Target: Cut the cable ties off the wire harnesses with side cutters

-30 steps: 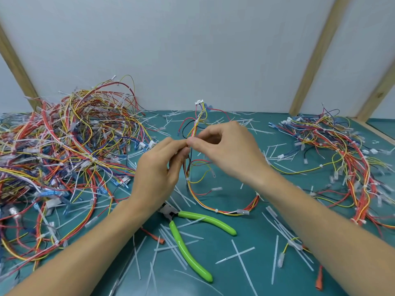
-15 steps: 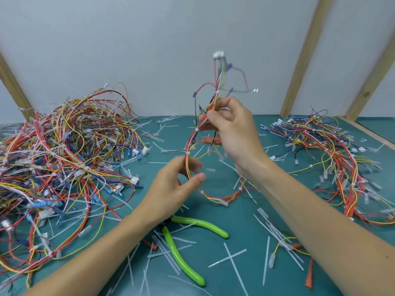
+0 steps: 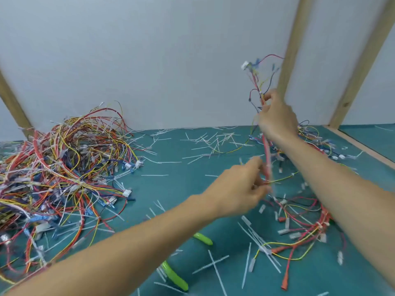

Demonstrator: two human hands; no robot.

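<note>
Two bare hands were raised over the teal table [image 3: 181,189]. The right hand [image 3: 275,118] gripped a wire harness [image 3: 259,86] near its upper end, fingers curled round the bundle, its white connector [image 3: 244,65] uppermost. The left hand [image 3: 239,186] sat lower on the same harness, fingers apparently pinching the red strand, though blur made that uncertain. The green-handled side cutters [image 3: 174,276] lay on the table, partly hidden under the left forearm. A large pile of harnesses [image 3: 59,167] filled the left side, and cut cable ties [image 3: 213,142] were scattered about.
</note>
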